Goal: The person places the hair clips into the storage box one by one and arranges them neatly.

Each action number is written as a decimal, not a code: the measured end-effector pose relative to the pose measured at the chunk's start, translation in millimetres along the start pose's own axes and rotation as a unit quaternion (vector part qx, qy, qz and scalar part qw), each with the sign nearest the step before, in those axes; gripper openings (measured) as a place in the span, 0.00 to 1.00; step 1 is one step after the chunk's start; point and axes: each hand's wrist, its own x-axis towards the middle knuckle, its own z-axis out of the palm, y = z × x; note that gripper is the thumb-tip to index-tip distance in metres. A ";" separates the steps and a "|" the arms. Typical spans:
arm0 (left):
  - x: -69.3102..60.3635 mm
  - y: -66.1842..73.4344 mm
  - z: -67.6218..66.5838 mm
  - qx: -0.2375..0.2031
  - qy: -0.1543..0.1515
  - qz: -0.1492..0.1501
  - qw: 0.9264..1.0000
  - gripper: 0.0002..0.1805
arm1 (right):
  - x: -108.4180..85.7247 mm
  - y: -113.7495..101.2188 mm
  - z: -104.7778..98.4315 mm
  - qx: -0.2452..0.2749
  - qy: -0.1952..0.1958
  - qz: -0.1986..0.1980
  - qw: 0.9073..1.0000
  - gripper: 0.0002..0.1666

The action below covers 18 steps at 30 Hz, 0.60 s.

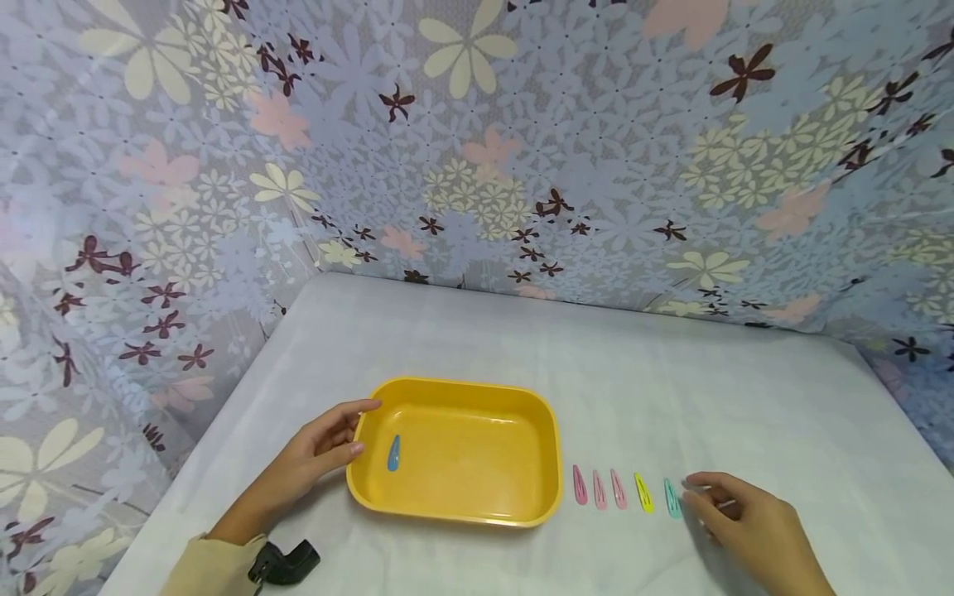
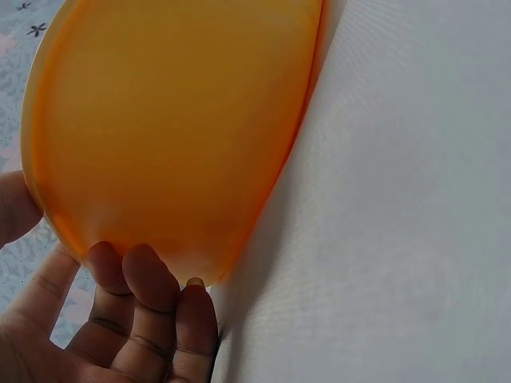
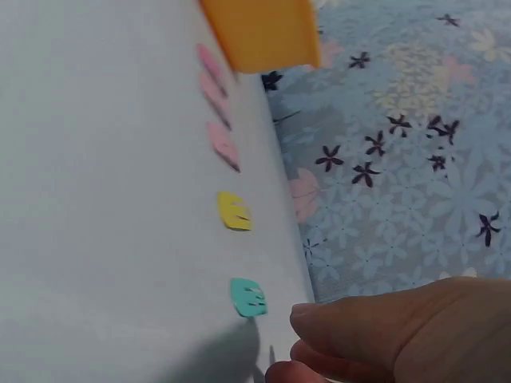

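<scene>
At the left end of a yellow tray point(image 1: 462, 520), my left hand point(image 1: 313, 451) holds the rim and outer wall; the left wrist view shows its fingers point(image 2: 152, 279) curled against that wall. A blue snap hair clip point(image 1: 393, 454) lies inside the tray near this hand. My right hand point(image 1: 753, 526) hovers just right of a teal hair clip point(image 1: 672, 498), thumb and forefinger bent and apart, nothing visible between them. Left of the teal clip lie a yellow hair clip point(image 1: 643, 492), two light pink clips point(image 1: 619, 488) and a darker pink clip point(image 1: 580, 485) in a row.
White cloth point(image 1: 596, 364) covers the table under everything. Flowered fabric point(image 1: 477, 165) rises behind the table and along its sides. A black strap-like piece point(image 1: 286, 564) sits by my left sleeve point(image 1: 212, 567).
</scene>
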 end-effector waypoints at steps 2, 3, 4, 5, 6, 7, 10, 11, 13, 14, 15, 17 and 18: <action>0.0 -0.1 -0.3 0.003 0.000 0.001 1.000 0.26 | 0.6 -0.4 2.7 -0.018 0.006 -0.008 1.000 0.23; -0.2 -0.1 -0.5 0.003 0.000 0.001 1.000 0.26 | 0.9 -0.7 3.8 -0.024 0.007 -0.013 1.000 0.23; -0.3 -0.7 -0.6 0.003 0.000 0.002 1.000 0.26 | 0.6 -1.1 4.7 -0.028 0.007 -0.017 0.999 0.23; -0.5 -1.1 -0.7 0.003 0.001 0.000 1.000 0.26 | 0.2 -1.5 5.7 -0.031 0.007 -0.023 0.999 0.23; -0.6 -1.5 -0.8 0.003 0.001 0.000 1.000 0.26 | -0.7 -2.1 6.8 -0.033 0.010 -0.031 0.999 0.22; -0.7 -1.8 -0.9 0.003 0.001 0.000 1.000 0.26 | -2.1 -2.9 8.2 -0.036 0.014 -0.040 0.998 0.22; -0.5 -2.8 -1.2 0.004 0.003 -0.003 1.000 0.26 | -4.5 -5.7 12.0 -0.040 0.024 -0.056 0.997 0.20; -0.2 -3.0 -1.1 0.006 0.004 -0.004 1.000 0.26 | -5.1 -6.8 13.1 -0.043 0.028 -0.057 0.997 0.19; 0.3 -3.5 -1.0 0.007 0.004 -0.005 1.000 0.26 | -5.5 -9.1 14.8 -0.045 0.030 -0.052 0.997 0.19; 0.4 -3.7 -0.9 0.008 0.004 -0.005 1.000 0.26 | -5.7 -10.1 15.4 -0.045 0.030 -0.046 0.997 0.19; 0.5 -3.8 -0.9 0.009 0.004 -0.005 1.000 0.26 | -5.9 -10.8 16.2 -0.047 0.032 -0.044 0.997 0.19; 0.4 -4.1 -0.8 0.010 0.004 -0.001 1.000 0.26 | -6.6 -11.9 17.1 -0.045 0.037 -0.044 0.997 0.19; 0.3 -4.2 -0.7 0.009 0.002 0.001 1.000 0.26 | -7.0 -12.2 17.6 -0.045 0.041 -0.047 0.997 0.18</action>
